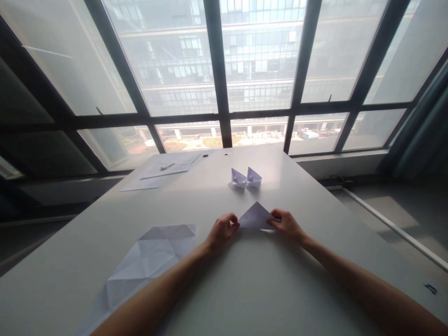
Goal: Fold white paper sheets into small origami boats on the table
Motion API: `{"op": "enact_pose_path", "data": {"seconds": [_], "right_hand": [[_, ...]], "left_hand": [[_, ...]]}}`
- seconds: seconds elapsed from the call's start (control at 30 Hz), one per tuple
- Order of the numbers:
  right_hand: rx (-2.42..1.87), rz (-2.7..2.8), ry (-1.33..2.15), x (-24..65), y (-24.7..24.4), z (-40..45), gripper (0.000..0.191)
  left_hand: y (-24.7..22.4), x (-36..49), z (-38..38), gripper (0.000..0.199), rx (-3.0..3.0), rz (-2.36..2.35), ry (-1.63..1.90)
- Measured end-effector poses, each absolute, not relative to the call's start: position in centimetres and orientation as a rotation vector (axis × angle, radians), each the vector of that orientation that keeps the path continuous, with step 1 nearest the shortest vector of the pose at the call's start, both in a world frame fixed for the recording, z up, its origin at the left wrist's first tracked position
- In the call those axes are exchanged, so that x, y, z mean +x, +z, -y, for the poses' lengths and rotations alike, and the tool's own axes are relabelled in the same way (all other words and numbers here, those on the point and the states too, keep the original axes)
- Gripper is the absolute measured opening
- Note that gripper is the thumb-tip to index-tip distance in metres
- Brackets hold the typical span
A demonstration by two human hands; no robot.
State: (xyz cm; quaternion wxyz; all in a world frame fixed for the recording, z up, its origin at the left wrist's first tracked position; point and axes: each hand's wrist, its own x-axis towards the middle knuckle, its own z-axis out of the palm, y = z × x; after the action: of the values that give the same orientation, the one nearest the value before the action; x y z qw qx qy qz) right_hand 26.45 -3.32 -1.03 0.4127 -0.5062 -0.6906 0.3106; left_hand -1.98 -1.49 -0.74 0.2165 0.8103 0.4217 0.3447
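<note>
A white sheet of paper folded into a triangle (256, 217) is held between my two hands, its point facing away from me. My left hand (223, 229) pinches the left corner between thumb and fingers. At the opposite corner my right hand (284, 223) grips the paper, thumb below and fingers on top. Just beyond stand two small folded paper boats (239, 178), side by side. To the left of my left forearm lies a creased, opened-out sheet of paper (149, 255), partly covered by that arm.
Flat white sheets (147, 182) lie at the far left of the white table (280, 289), with a small white object (167, 166) on them. Two round holes pierce the tabletop's far end. Tall windows with dark frames rise behind, and a dark curtain (418, 112) hangs at right.
</note>
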Motion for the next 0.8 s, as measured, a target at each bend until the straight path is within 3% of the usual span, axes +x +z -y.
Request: {"op": "enact_pose_path", "data": {"seconds": [0.13, 0.3, 0.53, 0.67, 0.8], "right_hand": [[-1.284, 1.747, 0.772, 26.56, -1.17, 3.19, 0.017], [-1.272, 1.763, 0.752, 26.67, -1.40, 3.05, 0.016], [-1.266, 1.770, 0.746, 26.77, -1.59, 2.90, 0.017], [-1.263, 1.763, 0.755, 26.83, -1.55, 2.89, 0.017], [-1.263, 1.739, 0.762, 26.78, -1.35, 3.00, 0.017]], "left_hand": [[-0.34, -1.94, 1.40, 0.006, 2.205, -1.079, 1.047], [-0.40, -1.97, 1.22, 0.030, 2.130, -1.112, 1.019], [-0.49, -1.92, 1.22, 0.025, 2.150, -1.101, 1.065], [-0.34, -1.92, 1.10, 0.009, 2.126, -1.113, 1.103], [-0.42, -1.95, 0.94, 0.014, 2.103, -1.146, 1.061]]}}
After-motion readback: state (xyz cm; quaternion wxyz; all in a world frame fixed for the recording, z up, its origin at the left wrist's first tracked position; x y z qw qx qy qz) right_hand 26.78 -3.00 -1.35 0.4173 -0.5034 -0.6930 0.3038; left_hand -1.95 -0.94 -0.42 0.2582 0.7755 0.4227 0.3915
